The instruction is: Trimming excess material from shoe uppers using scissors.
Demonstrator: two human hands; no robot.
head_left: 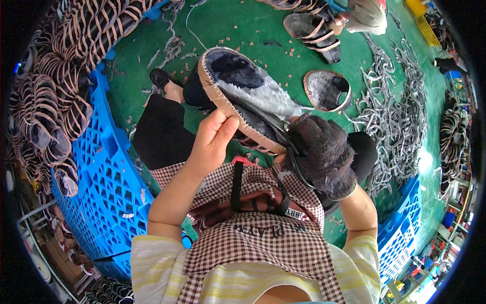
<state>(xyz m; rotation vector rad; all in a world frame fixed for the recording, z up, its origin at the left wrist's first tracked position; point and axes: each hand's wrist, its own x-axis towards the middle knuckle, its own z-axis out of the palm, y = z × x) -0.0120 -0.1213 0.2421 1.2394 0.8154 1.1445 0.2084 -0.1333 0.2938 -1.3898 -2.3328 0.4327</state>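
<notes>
A fur-lined shoe upper [208, 83] is held tilted in front of me, with a tan edge stitched in pale thread and black and grey fur inside. My left hand [215, 137] pinches its near stitched edge between thumb and fingers. On my right hand [324, 152] is a dark, fuzzy glove, closed round the handles of a pair of scissors [271, 119]. The scissors' blades lie inside the upper, along the grey fur lining. The glove hides most of the handles. Below the upper is my checked apron [263, 233].
Another fur-lined upper [328, 90] lies on the green floor [263, 35], with a nested stack of uppers [316, 38] beyond. Grey fur strips [392, 116] heap at the right. Piled uppers [55, 101] rise at the left by a blue pallet [106, 187].
</notes>
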